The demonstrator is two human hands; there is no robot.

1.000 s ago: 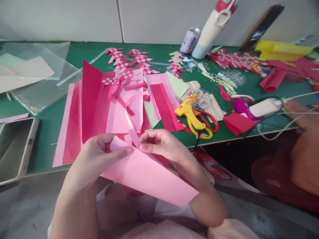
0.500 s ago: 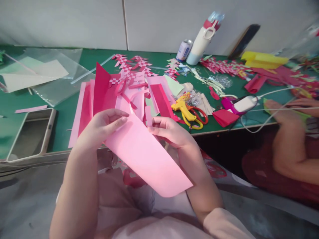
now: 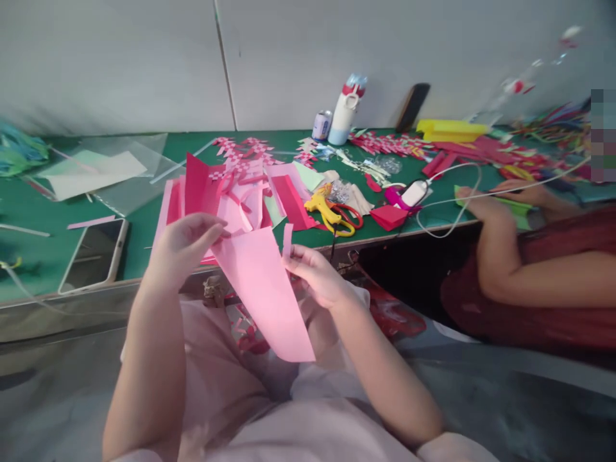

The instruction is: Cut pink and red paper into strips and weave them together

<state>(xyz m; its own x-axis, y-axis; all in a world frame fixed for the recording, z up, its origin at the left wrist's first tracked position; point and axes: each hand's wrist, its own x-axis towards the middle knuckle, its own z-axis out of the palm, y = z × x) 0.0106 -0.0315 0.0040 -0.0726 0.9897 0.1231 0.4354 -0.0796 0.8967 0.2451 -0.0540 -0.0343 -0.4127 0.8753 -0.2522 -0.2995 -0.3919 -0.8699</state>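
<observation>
My left hand [image 3: 192,240] pinches the upper left corner of a light pink sheet of paper [image 3: 267,292], which hangs over my lap with a rounded lower end. In my right hand [image 3: 312,273], a narrow pink paper strip [image 3: 287,240] stands up between thumb and fingers, beside the sheet's right edge. Behind the hands lie pink and red papers [image 3: 202,186] on the green table, some folded and upright. Pink and red woven paper pieces [image 3: 245,154] lie beyond them.
Yellow-handled scissors and a yellow glue gun [image 3: 327,208] lie right of the papers. A phone [image 3: 94,255] rests at the left edge. A can [image 3: 321,125] and bottle [image 3: 346,112] stand at the wall. Another person's arm [image 3: 505,256] is at the right, near a white cable [image 3: 529,190].
The sheet and the strip, close together before, are now apart, with my right hand farther from the left. The sheet hangs more steeply. The camera view has shifted and shows more at the right.
</observation>
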